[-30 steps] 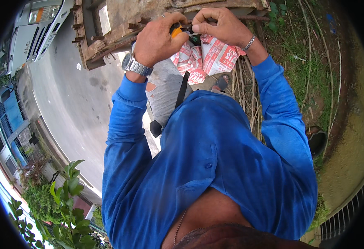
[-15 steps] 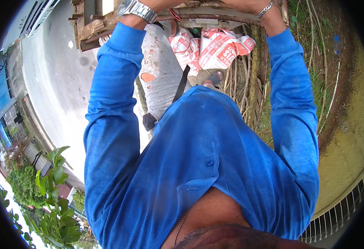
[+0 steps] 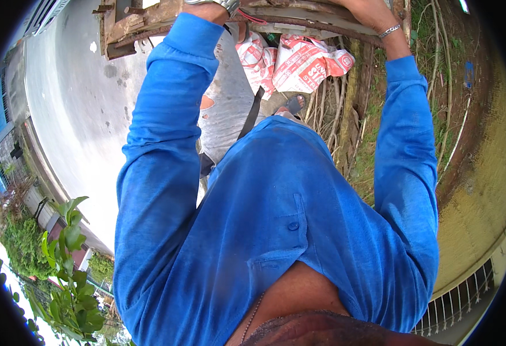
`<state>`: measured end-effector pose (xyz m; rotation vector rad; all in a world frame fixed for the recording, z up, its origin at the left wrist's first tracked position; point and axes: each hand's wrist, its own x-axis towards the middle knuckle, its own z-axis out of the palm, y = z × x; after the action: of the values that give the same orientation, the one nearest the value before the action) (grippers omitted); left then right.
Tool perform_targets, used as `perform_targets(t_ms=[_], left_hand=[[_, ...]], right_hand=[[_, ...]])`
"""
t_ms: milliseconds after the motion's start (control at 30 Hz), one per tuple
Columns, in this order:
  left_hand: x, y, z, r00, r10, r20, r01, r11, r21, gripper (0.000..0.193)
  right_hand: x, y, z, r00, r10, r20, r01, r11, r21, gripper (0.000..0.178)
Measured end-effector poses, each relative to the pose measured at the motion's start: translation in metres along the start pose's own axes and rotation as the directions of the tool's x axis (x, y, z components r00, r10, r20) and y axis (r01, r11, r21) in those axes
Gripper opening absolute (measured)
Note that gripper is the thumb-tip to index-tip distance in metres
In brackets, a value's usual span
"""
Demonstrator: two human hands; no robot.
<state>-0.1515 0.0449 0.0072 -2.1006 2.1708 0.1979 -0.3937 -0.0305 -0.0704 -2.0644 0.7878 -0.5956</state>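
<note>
Both arms, in blue sleeves, reach up to the picture's top edge. A rusty brown frame [image 3: 149,24] of bars or boards runs across there. Of my left hand [image 3: 210,10] only the part about the wrist shows, with a metal watch [image 3: 227,4] on it, over the frame's left part; its fingers are cut off by the edge. My right hand [image 3: 367,10], with a chain bracelet [image 3: 389,30] at the wrist, is at the frame's right part, and its fingers are cut off too. A thin red strand [image 3: 252,18] lies by the frame between the hands.
Red and white printed sacks [image 3: 306,63] lie below the frame. A foot in a dark sandal [image 3: 294,104] stands near them, by dry sticks [image 3: 335,109]. Grey pavement [image 3: 80,98] is on the left, a mossy yellow wall [image 3: 478,230] on the right, a leafy plant [image 3: 71,259] lower left.
My left wrist has moved up and to the right, so less of that hand shows. My right wrist has shifted slightly right and down. The view has tilted a little.
</note>
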Motion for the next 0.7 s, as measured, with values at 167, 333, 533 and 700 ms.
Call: perform_targets(t_ms=[167, 333, 533, 700], left_hand=[[0.0, 0.009, 0.007, 0.997, -0.069, 0.033, 0.071, 0.996, -0.052, 0.023], [0.013, 0.006, 0.025, 0.997, -0.057, 0.056, 0.06, 0.997, -0.043, 0.023], [0.019, 0.006, 0.027, 0.995, -0.031, 0.097, 0.029, 0.999, 0.024, 0.022], [0.02, 0.01, 0.021, 0.991, -0.072, 0.115, 0.064, 0.996, 0.066, 0.022]], right_hand=[[-0.003, 0.005, -0.003, 0.994, 0.108, -0.012, -0.109, 0.993, -0.035, 0.013], [-0.003, 0.001, 0.005, 0.997, 0.07, -0.043, -0.072, 0.997, -0.039, 0.012], [-0.005, 0.0, 0.006, 0.994, 0.103, -0.046, -0.106, 0.993, -0.06, 0.014], [-0.006, -0.015, 0.009, 0.995, 0.075, -0.067, -0.085, 0.981, -0.172, 0.016]])
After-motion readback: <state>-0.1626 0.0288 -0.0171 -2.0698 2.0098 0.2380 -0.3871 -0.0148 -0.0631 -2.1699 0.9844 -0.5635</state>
